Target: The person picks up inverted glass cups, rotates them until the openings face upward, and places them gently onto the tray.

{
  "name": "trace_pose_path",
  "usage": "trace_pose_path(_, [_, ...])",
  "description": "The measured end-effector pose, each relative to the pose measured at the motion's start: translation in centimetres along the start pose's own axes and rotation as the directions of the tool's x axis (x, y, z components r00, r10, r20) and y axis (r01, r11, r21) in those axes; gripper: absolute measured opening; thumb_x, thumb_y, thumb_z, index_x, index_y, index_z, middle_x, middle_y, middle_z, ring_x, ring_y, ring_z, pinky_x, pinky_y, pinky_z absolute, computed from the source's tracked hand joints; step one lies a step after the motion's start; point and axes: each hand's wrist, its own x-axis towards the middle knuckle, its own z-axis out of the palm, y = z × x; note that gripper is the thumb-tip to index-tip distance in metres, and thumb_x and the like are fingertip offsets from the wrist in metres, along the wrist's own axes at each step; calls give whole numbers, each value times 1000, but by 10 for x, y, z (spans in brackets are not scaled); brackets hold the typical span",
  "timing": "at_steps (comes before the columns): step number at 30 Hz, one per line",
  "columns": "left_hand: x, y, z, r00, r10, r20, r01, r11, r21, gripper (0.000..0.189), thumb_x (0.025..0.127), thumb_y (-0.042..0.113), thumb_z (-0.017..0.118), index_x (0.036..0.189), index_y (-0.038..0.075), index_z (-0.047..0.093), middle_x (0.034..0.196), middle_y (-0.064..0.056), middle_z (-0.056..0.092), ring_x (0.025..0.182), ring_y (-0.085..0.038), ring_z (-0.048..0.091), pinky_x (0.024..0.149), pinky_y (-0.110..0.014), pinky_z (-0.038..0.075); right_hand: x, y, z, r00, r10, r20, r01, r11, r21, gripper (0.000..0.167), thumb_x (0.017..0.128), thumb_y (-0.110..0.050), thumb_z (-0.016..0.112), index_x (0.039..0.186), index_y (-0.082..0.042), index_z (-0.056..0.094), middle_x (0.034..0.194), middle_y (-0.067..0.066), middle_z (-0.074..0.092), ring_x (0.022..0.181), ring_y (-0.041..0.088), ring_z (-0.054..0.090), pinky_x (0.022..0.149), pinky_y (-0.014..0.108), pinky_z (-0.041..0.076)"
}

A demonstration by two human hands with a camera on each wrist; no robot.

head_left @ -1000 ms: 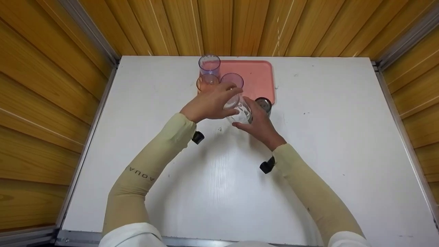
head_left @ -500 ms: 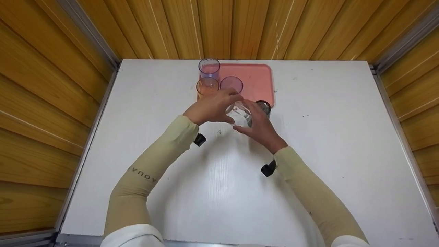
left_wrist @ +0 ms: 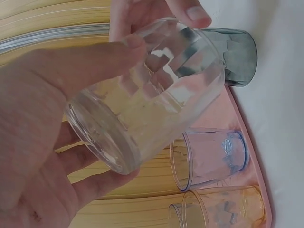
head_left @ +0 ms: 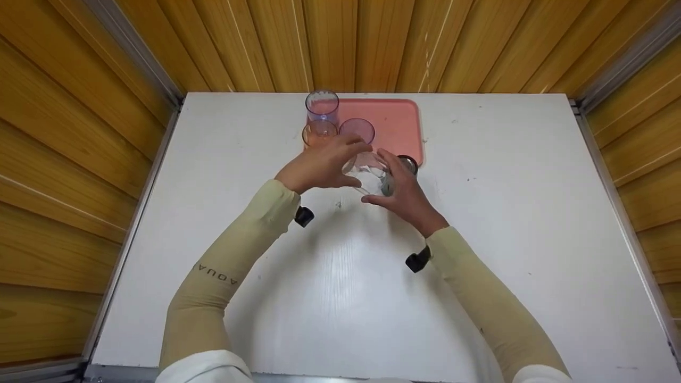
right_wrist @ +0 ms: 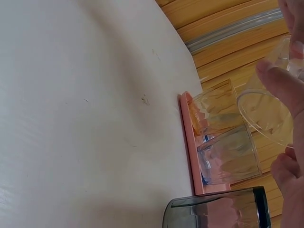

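A clear, faceted drinking glass (head_left: 367, 173) is held tilted in the air between both hands, just in front of the tray. My left hand (head_left: 322, 165) grips one end; in the left wrist view its thumb (left_wrist: 107, 59) lies along the side, with fingers beneath. My right hand (head_left: 407, 197) holds the other end, thumb and fingers curved round it. Just behind the right hand stands a grey, dark-rimmed glass (head_left: 408, 163), partly hidden. Beyond the left fingers stand an orange glass (head_left: 319, 130) and a purple glass (head_left: 356, 127), with a blue glass (head_left: 322, 103) farther back.
A pink tray (head_left: 396, 119) lies at the far side of the white table (head_left: 495, 213), with coloured glasses on its left part. The grey glass is by its near right corner. Wood-panelled walls (head_left: 330, 42) enclose the back and sides.
The clear glass has turned slightly between the hands, and its round end by the left hand shows less. The left thumb has drawn back a little. The coloured glasses stay put.
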Motion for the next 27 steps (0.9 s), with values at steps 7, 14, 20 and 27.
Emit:
trace_pose_path(7, [-4, -5, -1, 999, 5, -38, -5, 1000, -18, 68, 76, 40, 81, 136, 24, 55, 134, 3, 56, 121, -15, 56, 101, -39, 50, 0, 1, -4, 1000, -18, -9, 19, 998, 57, 99, 74, -44, 80, 153, -31, 21, 155, -6, 33, 143, 14, 34, 113, 36, 39])
trace_pose_path(14, [-5, -6, -1, 1000, -12, -27, 10, 997, -73, 69, 76, 41, 81, 137, 25, 53, 138, 4, 54, 126, -15, 52, 104, -41, 48, -2, 2, -7, 998, -47, -33, 50, 994, 94, 93, 75, -43, 80, 150, -20, 31, 151, -3, 39, 138, 15, 41, 111, 35, 41])
trace_pose_path(20, [-6, -5, 3, 1000, -16, -25, 14, 996, -83, 74, 74, 38, 83, 139, 27, 50, 141, 5, 50, 130, -15, 47, 106, -42, 46, -3, 4, -10, 994, -99, -47, 104, 988, 118, 88, 75, -35, 82, 148, -18, 35, 145, 1, 44, 131, 15, 47, 110, 36, 43])
trace_pose_path(27, [-7, -3, 10, 996, 30, -82, -32, 999, -24, 82, 70, 39, 86, 142, 31, 46, 143, 4, 47, 132, -17, 46, 107, -44, 45, -3, 2, -14, 997, -76, -21, 78, 991, 108, 89, 75, -40, 81, 148, -17, 34, 146, 0, 43, 132, 16, 46, 110, 36, 43])
